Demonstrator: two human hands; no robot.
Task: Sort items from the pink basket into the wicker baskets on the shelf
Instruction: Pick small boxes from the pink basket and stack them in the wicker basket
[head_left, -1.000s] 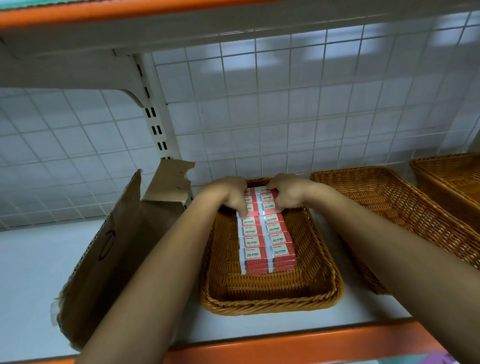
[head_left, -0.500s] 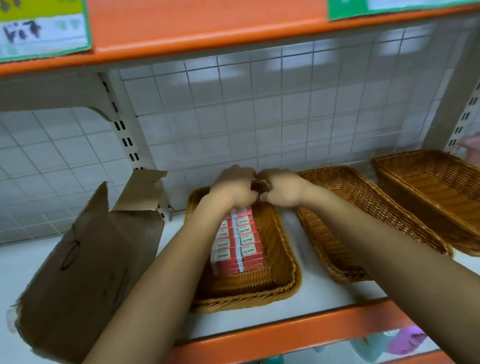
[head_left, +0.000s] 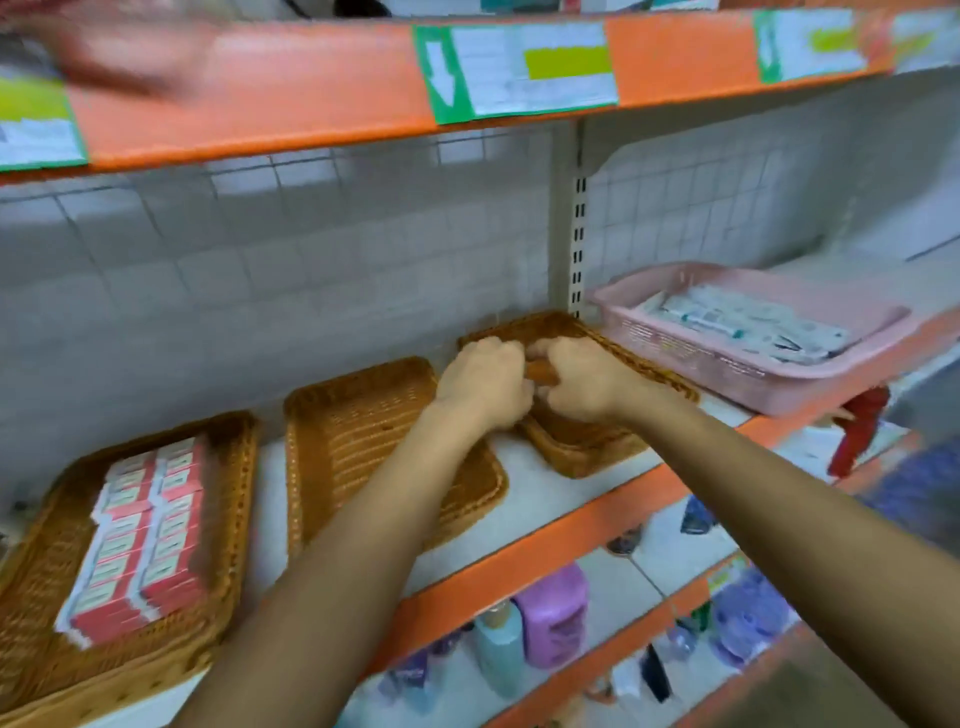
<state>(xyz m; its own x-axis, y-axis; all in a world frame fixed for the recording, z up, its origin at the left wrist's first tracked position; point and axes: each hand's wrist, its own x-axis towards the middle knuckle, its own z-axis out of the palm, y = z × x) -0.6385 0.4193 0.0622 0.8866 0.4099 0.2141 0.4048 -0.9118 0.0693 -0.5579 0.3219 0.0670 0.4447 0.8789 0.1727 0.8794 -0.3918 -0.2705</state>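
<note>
Left hand (head_left: 483, 384) and right hand (head_left: 582, 382) meet knuckle to knuckle, my fingers curled, above the rightmost wicker basket (head_left: 587, 447); whether I grip anything, I cannot tell. The pink basket (head_left: 727, 374) sits just right of it.

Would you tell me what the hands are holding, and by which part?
Both the left hand and right hand seem to grip a small orange-brown thing by its ends, above the right wicker basket; blur hides what it is.
</note>
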